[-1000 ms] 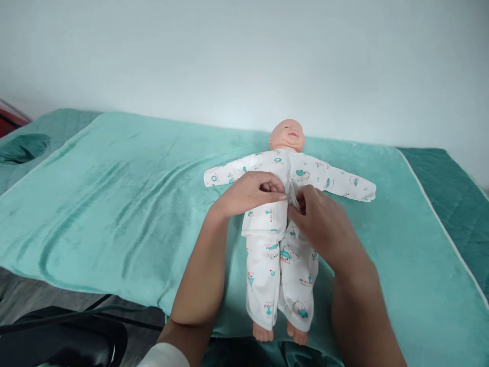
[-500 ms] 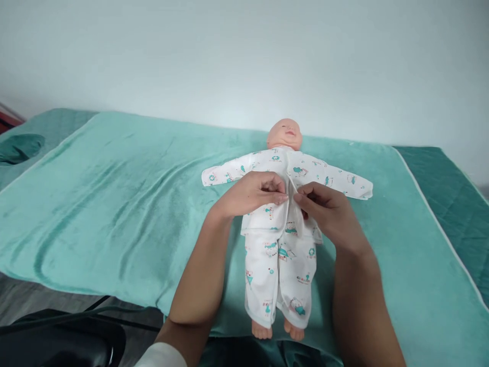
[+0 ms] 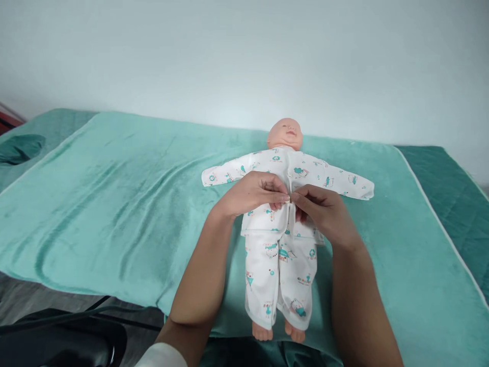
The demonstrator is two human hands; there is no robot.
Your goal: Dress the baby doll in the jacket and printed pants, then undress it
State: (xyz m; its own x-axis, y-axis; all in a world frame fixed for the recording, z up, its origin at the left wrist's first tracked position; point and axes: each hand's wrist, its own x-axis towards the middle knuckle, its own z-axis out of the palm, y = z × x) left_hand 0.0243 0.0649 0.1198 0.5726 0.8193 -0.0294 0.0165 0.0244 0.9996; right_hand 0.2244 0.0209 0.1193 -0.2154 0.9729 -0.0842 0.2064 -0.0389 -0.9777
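Observation:
A baby doll lies on its back, arms spread, its bare feet pointing toward me. It wears a white printed jacket with long sleeves and matching trousers. Over the belly, my left hand pinches one front edge of the jacket between thumb and fingers. My right hand pinches the opposite front edge, and the fingertips of both hands meet at the centre line. Whatever small fastening may sit between the fingertips is too small to make out.
A green plush cover with soft folds spreads under the doll. Darker quilted fabric shows at the right. A pale wall rises behind. At the lower left is a black glossy object on the grey floor.
My right hand has moved left, bringing its jacket edge against the one in my left hand. The gap between the two front edges has closed. My left hand has barely moved.

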